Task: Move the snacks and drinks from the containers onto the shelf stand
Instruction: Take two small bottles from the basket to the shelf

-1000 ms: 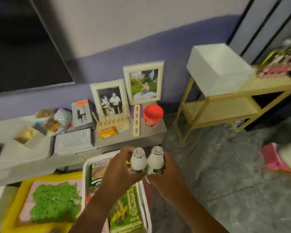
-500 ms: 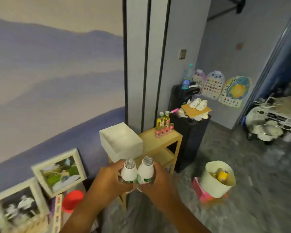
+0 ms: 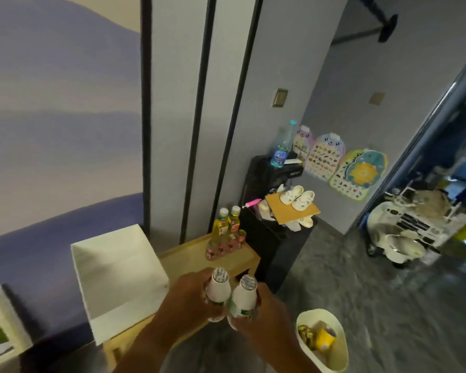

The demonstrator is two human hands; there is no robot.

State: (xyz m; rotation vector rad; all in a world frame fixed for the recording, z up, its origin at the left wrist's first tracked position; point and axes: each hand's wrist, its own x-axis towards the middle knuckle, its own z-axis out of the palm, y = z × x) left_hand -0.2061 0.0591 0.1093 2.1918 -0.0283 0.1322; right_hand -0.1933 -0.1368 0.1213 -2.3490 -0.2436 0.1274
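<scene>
A room with a purple-and-cream painted wall and dark vertical strips opens onto a grey marbled floor (image 3: 361,305), which lies bare between the furniture and an open doorway at the right. Low against the wall stands the wooden shelf stand (image 3: 189,261). A white box (image 3: 119,278) fills the left part of its top, and at the far right end stand two yellow-green drink bottles (image 3: 226,223) with a row of small pink bottles (image 3: 225,244) just in front of them. The strip of wood between the box and those bottles is bare, right up to the front edge.

Over that front edge, both hands hold small white bottles upright, side by side and touching. The left hand (image 3: 186,300) is wrapped around the left white bottle (image 3: 218,290), and the right hand (image 3: 264,313) is wrapped around the right white bottle (image 3: 244,298). Both carry foil-like caps with print too small to read and a green band of label low down, also unreadable.

On the floor just right of the hands sits a cream bucket (image 3: 334,343) holding yellow packaged items. Beyond the stand a black cabinet (image 3: 275,238) carries a cardboard sheet with white baby shoes (image 3: 297,196), and a clear bottle with a blue label (image 3: 281,149) stands behind; its writing is blurred. Children's picture charts (image 3: 342,162) hang on the far wall.
</scene>
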